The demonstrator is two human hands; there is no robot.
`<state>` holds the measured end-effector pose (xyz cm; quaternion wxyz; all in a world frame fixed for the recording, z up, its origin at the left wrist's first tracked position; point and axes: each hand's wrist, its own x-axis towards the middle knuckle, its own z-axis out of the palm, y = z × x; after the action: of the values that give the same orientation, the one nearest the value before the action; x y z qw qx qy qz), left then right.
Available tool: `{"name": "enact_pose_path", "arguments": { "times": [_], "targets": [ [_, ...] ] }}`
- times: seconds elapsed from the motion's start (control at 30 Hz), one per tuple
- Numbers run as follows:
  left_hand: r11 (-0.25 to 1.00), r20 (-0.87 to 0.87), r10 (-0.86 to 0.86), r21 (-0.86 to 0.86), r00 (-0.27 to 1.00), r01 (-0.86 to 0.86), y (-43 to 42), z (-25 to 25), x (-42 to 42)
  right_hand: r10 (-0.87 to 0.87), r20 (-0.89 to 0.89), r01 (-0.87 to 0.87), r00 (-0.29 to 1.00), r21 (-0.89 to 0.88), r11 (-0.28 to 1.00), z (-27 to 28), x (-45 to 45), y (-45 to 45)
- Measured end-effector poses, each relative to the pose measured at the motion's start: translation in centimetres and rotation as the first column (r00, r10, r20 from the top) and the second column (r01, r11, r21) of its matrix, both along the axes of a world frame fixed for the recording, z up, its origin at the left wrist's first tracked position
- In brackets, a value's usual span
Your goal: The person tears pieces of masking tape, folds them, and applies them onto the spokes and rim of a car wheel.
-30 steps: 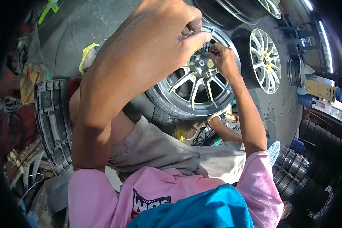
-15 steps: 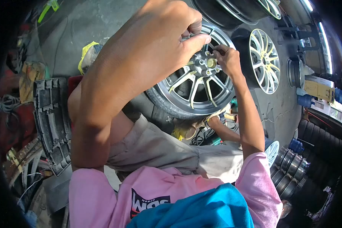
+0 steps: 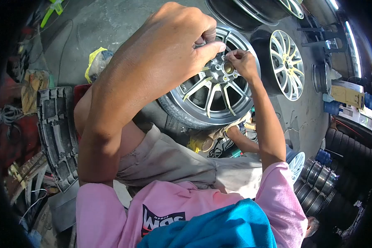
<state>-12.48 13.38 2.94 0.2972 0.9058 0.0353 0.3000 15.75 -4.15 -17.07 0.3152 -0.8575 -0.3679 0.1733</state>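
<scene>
A dark grey alloy wheel (image 3: 213,118) with strips of pale yellow tape on several spokes lies tilted before my knees. Large and near the camera, my left hand (image 3: 188,35) is over its upper left part, fingers curled and thumb pressed toward them. Anything between those fingertips is hidden. By the hub (image 3: 220,75), my right hand (image 3: 244,65) has thumb and fingers pinched together, close to a bolt hole beside the round centre opening. What it pinches, if anything, is too small to make out.
A silver multi-spoke wheel (image 3: 286,65) stands to the right, another dark rim (image 3: 235,16) beyond. A black ribbed plastic panel (image 3: 57,136) is at the left, near a yellow-edged bag (image 3: 97,62). Stacked rims (image 3: 318,175) and tyres (image 3: 347,151) line the right side.
My right hand has shifted slightly left along the hub, its fingertips still pinched. My left hand has moved only a little, staying over the wheel.
</scene>
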Motion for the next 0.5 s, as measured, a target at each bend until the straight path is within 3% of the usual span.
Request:
{"name": "enact_pose_path", "arguments": {
  "times": [0.03, 0.1, 0.13, 0.17, 0.2, 0.3, 0.33, 0.37, 0.4, 0.43, 0.47, 0.5],
  "targets": [
    [1.0, 0.0, -0.001, 0.0, 1.0, 0.001, -0.1, 0.3, -0.1, -0.054, -0.121, 0.056, 0.991, 0.018, 0.998, -0.2, 0.6, -0.4],
    [0.983, -0.178, 0.025, -0.173, 0.984, -0.057, -0.5, 1.3, -0.3, -0.054, -0.125, 0.066, 0.991, 0.1, 0.993, 0.0, 1.5, -2.0],
    [0.983, -0.178, 0.016, -0.175, 0.984, -0.048, -0.7, 1.3, -0.3, -0.053, -0.13, 0.076, 0.99, 0.182, 0.98, 0.4, 1.7, -3.1],
    [0.985, -0.156, 0.031, -0.166, 0.987, -0.057, -0.8, 1.3, -0.2, -0.112, -0.188, 0.124, 0.976, 0.054, 0.991, 1.1, 2.2, -4.4],
    [0.986, -0.135, 0.041, -0.157, 0.99, -0.063, -1.1, 1.3, -0.1, -0.111, -0.25, 0.142, 0.962, 0.107, 0.984, 1.5, 2.4, -6.1],
    [0.963, -0.232, 0.021, -0.258, 0.973, -0.082, -1.7, 1.6, 0.2, -0.074, -0.397, 0.032, 0.915, -0.112, 0.993, 4.7, 1.4, -11.6],
    [0.963, -0.237, -0.007, -0.262, 0.972, -0.057, -1.6, 1.4, 0.4, -0.165, -0.469, 0.059, 0.868, -0.233, 0.971, 5.3, 0.6, -13.6],
    [0.985, -0.22, -0.02, -0.174, 0.975, -0.019, -1.4, 1.0, 0.7, -0.196, -0.559, -0.01, 0.805, -0.345, 0.939, 5.5, 0.0, -15.0],
    [0.996, -0.207, -0.041, -0.088, 0.977, 0.023, -1.4, 0.5, 1.0, -0.243, -0.644, -0.092, 0.725, -0.441, 0.893, 5.2, -0.7, -16.7],
    [0.987, -0.294, -0.075, -0.16, 0.953, 0.028, -2.0, 1.4, 1.6, -0.311, -0.643, -0.1, 0.7, -0.52, 0.848, 3.4, -1.7, -19.1],
    [0.931, -0.56, -0.075, -0.335, 0.825, -0.143, -2.6, 3.0, 2.0, -0.255, -0.797, -0.213, 0.548, -0.427, 0.879, 0.6, -2.0, -22.0],
    [0.972, -0.458, -0.111, -0.235, 0.882, 0.0, -2.4, 1.6, 2.2, -0.251, -0.797, -0.325, 0.549, -0.48, 0.815, -1.9, -3.5, -23.8]
  ]
}}
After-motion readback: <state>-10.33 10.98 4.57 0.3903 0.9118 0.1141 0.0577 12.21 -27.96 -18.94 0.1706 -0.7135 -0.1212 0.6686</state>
